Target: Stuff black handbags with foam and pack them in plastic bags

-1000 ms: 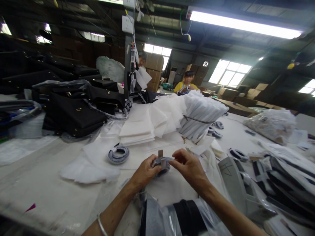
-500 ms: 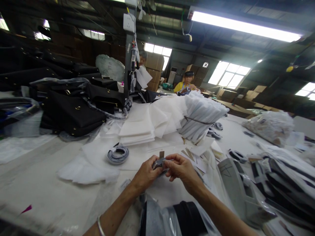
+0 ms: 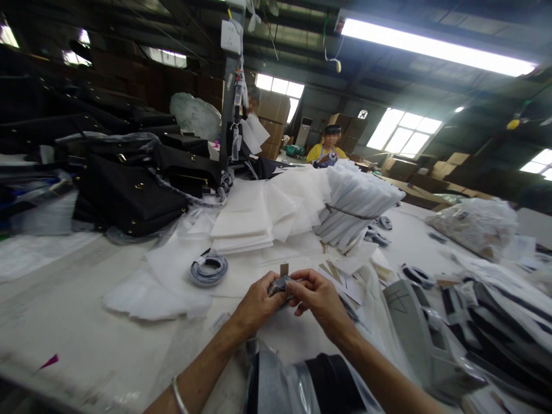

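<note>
My left hand (image 3: 261,299) is closed around a small dark coiled strap (image 3: 281,284) that looks wrapped in clear plastic. A brown tag (image 3: 284,269) stands up behind it. Thumb and fingers of my right hand (image 3: 314,293) pinch the near right side of the same coil; the exact spot is hidden by the fingers. Below my forearms lies a black and grey item in clear plastic (image 3: 306,382). Another coiled strap (image 3: 209,269) rests on white sheets to the left.
Stacked white foam sheets (image 3: 244,221) and a tied white bundle (image 3: 357,201) stand ahead. Black bags (image 3: 125,195) are piled at left. A grey tape dispenser (image 3: 414,328) and wrapped black pieces (image 3: 495,322) sit at right. A person in yellow (image 3: 328,150) works across the table.
The whole view has shifted slightly to the right. Both hands keep their hold on the coil with barely any finger movement. The person across has lowered a hand.
</note>
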A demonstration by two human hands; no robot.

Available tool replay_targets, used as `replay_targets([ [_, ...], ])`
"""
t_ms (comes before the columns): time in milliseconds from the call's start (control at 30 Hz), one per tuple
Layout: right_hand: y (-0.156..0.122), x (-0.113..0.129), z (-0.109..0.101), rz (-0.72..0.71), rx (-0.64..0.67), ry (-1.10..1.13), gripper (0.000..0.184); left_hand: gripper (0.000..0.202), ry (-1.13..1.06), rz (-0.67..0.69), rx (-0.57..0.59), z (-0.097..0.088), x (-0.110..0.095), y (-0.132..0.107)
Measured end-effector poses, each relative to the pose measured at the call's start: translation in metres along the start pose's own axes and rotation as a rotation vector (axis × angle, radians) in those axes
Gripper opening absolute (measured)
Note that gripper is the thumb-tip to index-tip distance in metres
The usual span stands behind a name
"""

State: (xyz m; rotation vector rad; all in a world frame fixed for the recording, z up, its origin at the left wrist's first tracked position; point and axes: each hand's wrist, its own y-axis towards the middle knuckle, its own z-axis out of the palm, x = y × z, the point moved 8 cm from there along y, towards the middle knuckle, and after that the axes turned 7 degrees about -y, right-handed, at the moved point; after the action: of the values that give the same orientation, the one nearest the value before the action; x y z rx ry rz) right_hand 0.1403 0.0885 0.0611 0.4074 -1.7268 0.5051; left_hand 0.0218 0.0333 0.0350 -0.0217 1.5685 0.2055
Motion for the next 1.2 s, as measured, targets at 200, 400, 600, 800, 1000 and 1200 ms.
replay_targets([
  [200,0.001,0.002,0.001,-0.052,-0.017,-0.021,0.047,0.038,-0.026,-0.017,0.002,-0.001,0.001,0.001],
  [400,0.001,0.004,0.000,0.066,0.051,-0.039,0.045,0.030,0.004,-0.018,0.012,-0.001,0.000,0.000],
  [600,0.005,0.004,-0.007,0.197,0.148,-0.173,0.040,0.017,0.059,0.011,0.047,0.003,-0.007,-0.002],
  [800,0.013,0.013,-0.014,0.163,0.225,-0.393,0.032,0.011,0.143,0.074,0.075,0.006,-0.016,-0.003],
  [1000,0.013,0.036,-0.017,-0.135,0.005,-0.597,0.012,0.013,0.139,0.073,0.090,0.007,-0.014,-0.002],
  [1200,-0.018,0.059,0.009,-0.572,0.165,-0.884,0.036,0.017,0.064,0.051,0.077,-0.001,-0.005,0.001],
])
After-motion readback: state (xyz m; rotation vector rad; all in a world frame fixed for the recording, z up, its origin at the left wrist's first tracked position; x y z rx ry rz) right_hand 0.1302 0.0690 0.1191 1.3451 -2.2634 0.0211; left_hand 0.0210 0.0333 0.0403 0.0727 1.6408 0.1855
